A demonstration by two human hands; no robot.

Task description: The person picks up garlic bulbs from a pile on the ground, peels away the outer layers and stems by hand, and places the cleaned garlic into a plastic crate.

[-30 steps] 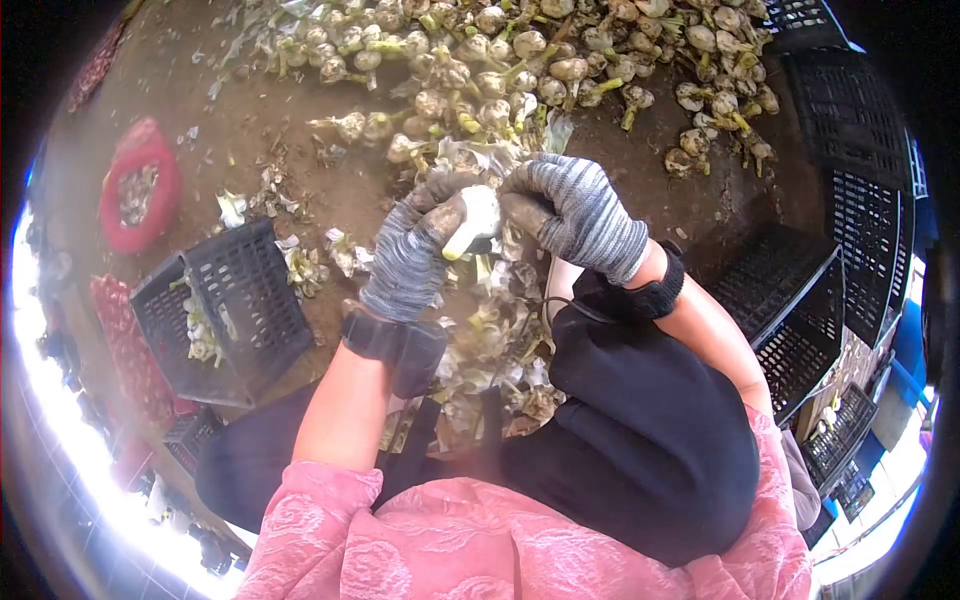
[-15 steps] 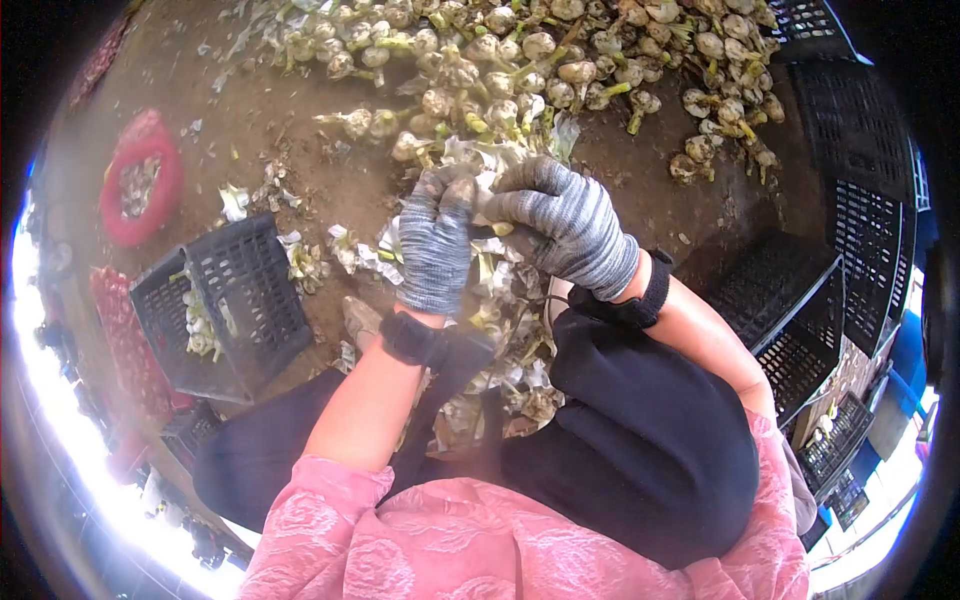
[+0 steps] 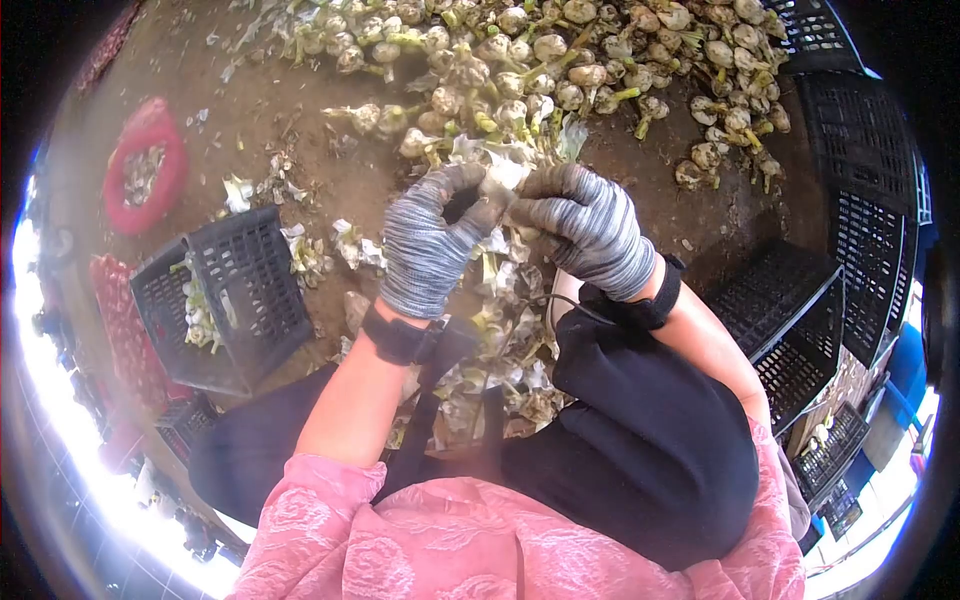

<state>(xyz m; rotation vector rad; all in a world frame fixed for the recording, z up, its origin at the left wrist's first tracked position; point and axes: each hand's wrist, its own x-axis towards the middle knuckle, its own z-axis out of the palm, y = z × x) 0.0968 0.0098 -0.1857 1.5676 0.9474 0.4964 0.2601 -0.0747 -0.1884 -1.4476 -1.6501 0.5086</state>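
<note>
My left hand (image 3: 432,240), in a grey knitted glove, grips a white garlic bulb (image 3: 506,174) between thumb and fingers. The bulb is partly covered by my fingertips. From the other side, my right hand (image 3: 588,228), gloved alike, has its fingers pinched against the bulb and its loose skin. Both hands are just this side of a heap of garlic bulbs (image 3: 550,48) with cut green stems. Below them, between my legs, lie papery garlic skins (image 3: 490,345).
A black crate (image 3: 262,285) at left holds some garlic. Beside it lie a red mesh sack (image 3: 125,310) and a rolled red ring-shaped bag (image 3: 172,165). More black crates (image 3: 775,300) stand along the right. Skin scraps litter the brown floor (image 3: 250,120).
My left hand has turned and its fingers have spread around the bulb, whose white body now shows between both hands. My right hand has shifted slightly to the right.
</note>
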